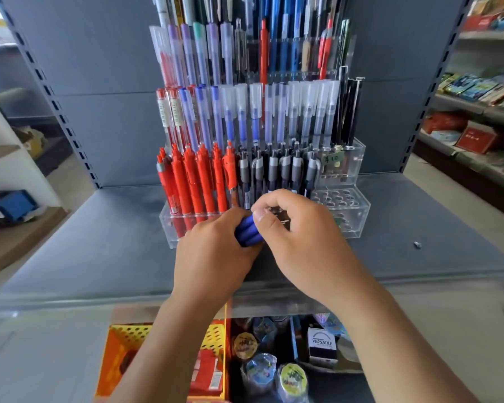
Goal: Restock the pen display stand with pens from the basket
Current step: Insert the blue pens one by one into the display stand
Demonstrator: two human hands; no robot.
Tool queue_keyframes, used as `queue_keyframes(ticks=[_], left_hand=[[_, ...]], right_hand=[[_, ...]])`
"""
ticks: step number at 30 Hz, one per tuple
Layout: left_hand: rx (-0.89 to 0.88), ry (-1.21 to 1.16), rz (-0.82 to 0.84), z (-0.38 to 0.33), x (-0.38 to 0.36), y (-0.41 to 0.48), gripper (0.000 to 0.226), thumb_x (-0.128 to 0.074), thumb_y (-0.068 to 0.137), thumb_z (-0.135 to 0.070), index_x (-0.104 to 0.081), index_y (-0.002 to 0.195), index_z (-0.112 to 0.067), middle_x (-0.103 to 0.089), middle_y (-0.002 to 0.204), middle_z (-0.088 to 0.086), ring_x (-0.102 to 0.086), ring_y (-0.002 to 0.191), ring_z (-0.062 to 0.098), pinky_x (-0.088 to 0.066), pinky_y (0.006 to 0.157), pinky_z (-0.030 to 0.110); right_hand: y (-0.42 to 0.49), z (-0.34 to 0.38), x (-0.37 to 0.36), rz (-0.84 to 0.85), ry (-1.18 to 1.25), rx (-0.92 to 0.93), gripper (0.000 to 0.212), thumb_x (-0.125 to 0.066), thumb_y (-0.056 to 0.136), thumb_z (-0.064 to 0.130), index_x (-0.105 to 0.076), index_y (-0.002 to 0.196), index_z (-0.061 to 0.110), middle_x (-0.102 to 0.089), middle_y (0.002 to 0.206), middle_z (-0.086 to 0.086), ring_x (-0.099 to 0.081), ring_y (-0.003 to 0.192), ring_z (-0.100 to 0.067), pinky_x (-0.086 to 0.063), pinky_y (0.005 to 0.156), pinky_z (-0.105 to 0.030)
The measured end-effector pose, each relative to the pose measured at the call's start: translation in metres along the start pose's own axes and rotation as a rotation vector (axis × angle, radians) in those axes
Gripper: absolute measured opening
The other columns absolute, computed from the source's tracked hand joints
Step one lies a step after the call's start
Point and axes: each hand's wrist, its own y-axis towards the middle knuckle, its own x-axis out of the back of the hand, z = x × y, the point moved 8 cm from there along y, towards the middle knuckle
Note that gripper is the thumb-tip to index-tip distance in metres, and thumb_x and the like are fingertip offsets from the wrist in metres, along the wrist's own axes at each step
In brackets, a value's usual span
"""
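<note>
A clear tiered pen display stand (358,158) stands on the grey shelf, packed with red, blue, clear-capped and dark pens. Its lowest tier has open holes (336,199) at the right. In front of that tier my left hand (213,257) grips a bundle of blue pens (249,232). My right hand (300,237) curls over the same bundle from the right, thumb on the pens, fingers bent over the stand's front row. A yellow and orange perforated basket (122,338) sits below the shelf edge, partly hidden by my left forearm.
The grey shelf (99,242) stretches wide to both sides of the stand, with a small metal bit (417,244) at the right. Below the shelf edge lie tape rolls (261,370) and a white box (322,341). Stocked shelves (477,106) run along the right.
</note>
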Motion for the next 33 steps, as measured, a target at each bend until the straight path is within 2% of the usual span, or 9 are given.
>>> queue_keyframes(ticks=[5, 7, 11, 16, 20, 23, 26, 28, 33], left_hand=[[0.001, 0.056, 0.004, 0.003, -0.003, -0.001, 0.018, -0.077, 0.073, -0.023, -0.062, 0.084, -0.025, -0.058, 0.063, -0.011, -0.053, 0.055, 0.013, -0.041, 0.048, 0.028], [-0.005, 0.063, 0.002, 0.003, -0.003, -0.001, 0.018, -0.077, 0.074, -0.025, -0.061, 0.082, -0.025, -0.059, 0.062, -0.01, -0.053, 0.054, 0.013, -0.041, 0.047, 0.028], [0.047, 0.078, 0.021, 0.007, -0.002, 0.001, 0.027, -0.076, 0.076, -0.036, -0.049, 0.077, -0.032, -0.048, 0.056, -0.014, -0.046, 0.052, 0.007, -0.032, 0.046, 0.025], [0.108, 0.083, 0.024, 0.012, -0.001, 0.0, 0.028, -0.074, 0.079, -0.042, -0.05, 0.074, -0.028, -0.052, 0.057, -0.01, -0.05, 0.054, 0.009, -0.039, 0.048, 0.028], [0.116, 0.076, 0.026, 0.011, -0.001, 0.0, 0.027, -0.073, 0.08, -0.039, -0.05, 0.074, -0.027, -0.051, 0.057, -0.01, -0.05, 0.054, 0.009, -0.036, 0.047, 0.027], [0.105, 0.081, 0.032, 0.011, -0.002, 0.0, 0.022, -0.072, 0.08, -0.037, -0.055, 0.078, -0.024, -0.055, 0.06, -0.009, -0.052, 0.056, 0.012, -0.046, 0.051, 0.032], [0.092, 0.086, 0.026, 0.01, -0.002, 0.0, 0.022, -0.073, 0.079, -0.036, -0.054, 0.076, -0.024, -0.055, 0.061, -0.009, -0.053, 0.057, 0.014, -0.047, 0.053, 0.033], [0.088, 0.085, 0.023, 0.011, -0.002, 0.0, 0.023, -0.074, 0.078, -0.034, -0.054, 0.075, -0.023, -0.054, 0.059, -0.009, -0.051, 0.055, 0.013, -0.044, 0.051, 0.032], [0.075, 0.078, 0.042, 0.01, -0.003, -0.001, 0.021, -0.074, 0.078, -0.032, -0.054, 0.076, -0.024, -0.054, 0.06, -0.011, -0.051, 0.056, 0.01, -0.042, 0.051, 0.03]], right_hand=[[0.003, 0.0, 0.004, -0.011, 0.054, -0.029, 0.016, -0.055, 0.099, 0.023, -0.068, 0.092, 0.031, -0.063, 0.073, 0.013, -0.059, 0.063, -0.003, -0.045, 0.057, -0.018], [0.004, 0.0, 0.005, -0.031, 0.055, -0.028, 0.018, -0.057, 0.098, 0.023, -0.068, 0.09, 0.033, -0.068, 0.079, 0.011, -0.062, 0.074, -0.006, -0.049, 0.065, -0.021], [0.007, -0.002, 0.021, -0.115, 0.066, -0.03, 0.018, -0.058, 0.098, 0.022, -0.068, 0.087, 0.033, -0.066, 0.071, 0.014, -0.061, 0.071, 0.0, -0.044, 0.059, -0.01], [0.006, -0.006, 0.052, -0.285, 0.112, -0.033, 0.018, -0.056, 0.1, 0.026, -0.066, 0.087, 0.033, -0.069, 0.072, 0.004, -0.067, 0.071, -0.012, -0.051, 0.066, -0.03], [0.006, -0.005, 0.06, -0.299, 0.073, -0.003, 0.016, -0.054, 0.101, 0.024, -0.067, 0.094, 0.028, -0.067, 0.079, 0.009, -0.064, 0.075, -0.009, -0.049, 0.066, -0.023], [0.007, 0.007, 0.055, -0.225, -0.16, 0.108, 0.016, -0.054, 0.1, 0.018, -0.07, 0.1, 0.021, -0.064, 0.093, 0.014, -0.058, 0.085, -0.006, -0.045, 0.074, -0.018], [0.005, 0.02, 0.044, -0.218, -0.491, 0.231, 0.019, -0.055, 0.096, 0.021, -0.074, 0.1, 0.023, -0.067, 0.103, 0.01, -0.057, 0.097, -0.019, -0.035, 0.09, -0.033], [0.003, 0.027, 0.036, -0.222, -0.661, 0.287, 0.017, -0.061, 0.091, 0.021, -0.075, 0.099, 0.027, -0.068, 0.103, 0.012, -0.056, 0.099, -0.022, -0.023, 0.088, -0.035], [0.001, 0.028, 0.021, -0.141, -0.771, 0.309, 0.026, -0.074, 0.084, 0.008, -0.075, 0.097, 0.03, -0.068, 0.101, 0.016, -0.06, 0.1, -0.019, -0.018, 0.096, -0.041]])
